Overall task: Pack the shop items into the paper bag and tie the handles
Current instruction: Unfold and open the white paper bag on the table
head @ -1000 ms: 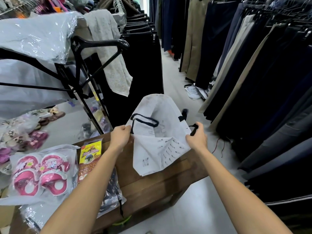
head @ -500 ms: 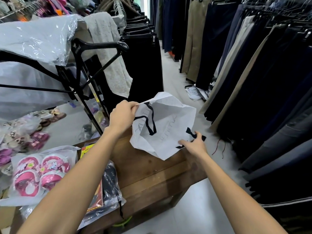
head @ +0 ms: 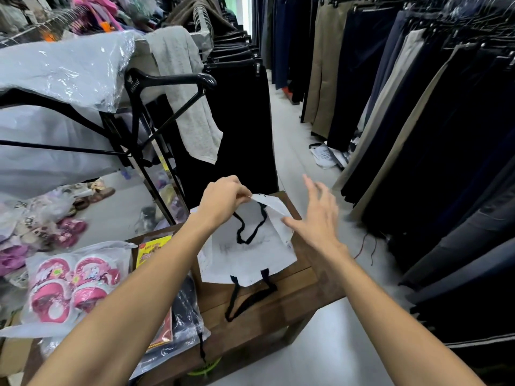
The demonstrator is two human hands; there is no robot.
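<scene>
The white paper bag [head: 245, 254] lies on the far right part of the wooden desk [head: 281, 299], its mouth turned toward the person. The left hand [head: 223, 200] is above the bag's far edge, thumb and fingers pinched shut on the upper rim of the paper, lifting that flap off the rest of the bag. Just below this hand, one black handle [head: 246, 232] hangs in a loop inside the opened mouth. The right hand [head: 317, 218] is at the bag's right edge, fingers spread and flat, gripping nothing; its thumb looks close to the lifted flap, though whether it touches the paper cannot be told. The second black handle [head: 245, 300] trails off the bag's near edge and lies on the bare wood. Left of the bag, partly under the left forearm, is a yellow and red packet [head: 150, 249], and further left a clear plastic pack of pink children's sandals [head: 72, 285]. A dark item in clear wrap [head: 184, 313] sits at the desk's near edge.
</scene>
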